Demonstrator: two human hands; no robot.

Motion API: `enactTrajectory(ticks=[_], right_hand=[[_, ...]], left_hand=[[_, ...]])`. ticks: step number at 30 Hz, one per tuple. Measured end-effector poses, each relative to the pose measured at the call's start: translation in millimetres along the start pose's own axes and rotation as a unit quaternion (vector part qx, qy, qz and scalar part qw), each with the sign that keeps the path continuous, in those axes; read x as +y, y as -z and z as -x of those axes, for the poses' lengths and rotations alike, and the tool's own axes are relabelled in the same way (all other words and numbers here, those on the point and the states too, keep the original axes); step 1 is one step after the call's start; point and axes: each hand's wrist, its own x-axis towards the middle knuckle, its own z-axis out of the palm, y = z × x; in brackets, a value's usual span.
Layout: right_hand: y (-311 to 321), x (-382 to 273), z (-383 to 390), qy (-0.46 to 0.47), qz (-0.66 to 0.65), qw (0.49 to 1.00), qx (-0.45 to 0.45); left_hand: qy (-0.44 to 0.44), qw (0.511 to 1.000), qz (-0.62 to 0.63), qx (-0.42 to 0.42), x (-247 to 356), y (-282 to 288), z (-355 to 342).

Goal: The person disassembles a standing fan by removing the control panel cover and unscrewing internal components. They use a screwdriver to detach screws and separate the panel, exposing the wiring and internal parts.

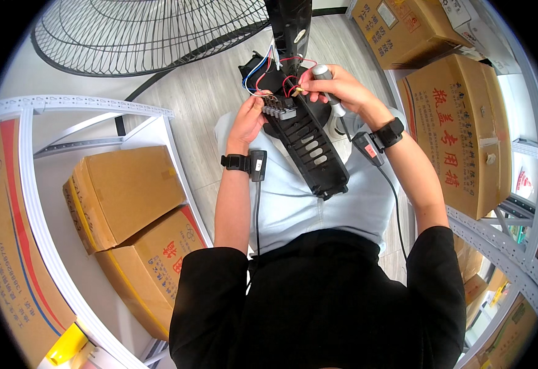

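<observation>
Up close, right hand grip wraps a metal-shafted screwdriver; left hand clasps the slotted black plastic housing.

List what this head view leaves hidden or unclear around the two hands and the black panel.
- Screwdriver tip: head view, buried among the coloured wires, and too small to see what it touches.
- Right hand grip: its fingers cover the tool's handle.
- Left hand fingertips: tucked behind the black panel.
- Panel's underside: faces away from the camera.
- Fan grille: cut off by the top edge.
</observation>
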Motion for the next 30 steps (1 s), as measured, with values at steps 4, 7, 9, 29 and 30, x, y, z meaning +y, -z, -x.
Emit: enactTrajectory(ticks=[4, 7, 9, 29, 30], right_hand=[[10.0, 3.3, 4.2, 0.002, 0.018, 1.0, 0.017], [22.2, 2.5, 8.1, -0.022, 0.043, 0.998, 0.028], [26.8, -0.9, 11.0, -0.034, 0.061, 0.997, 0.04], [-8.1, -17.6, 32.9, -0.034, 0.253, 0.964, 0.071], [-17.7, -20.9, 33.3, -0.029, 0.268, 0.961, 0.066]], left_hand=[[0.016, 1.0, 0.02, 0.001, -1.5, 4.4, 1.6], [0.008, 1.0, 0.0, 0.027, -2.2, 4.9, 3.6], [0.013, 0.999, 0.007, 0.031, -2.6, 9.4, 4.4], [0.035, 0.997, -0.03, 0.063, -1.4, 16.7, 10.3], [0.041, 0.997, -0.035, 0.061, 0.6, 14.1, 10.1]])
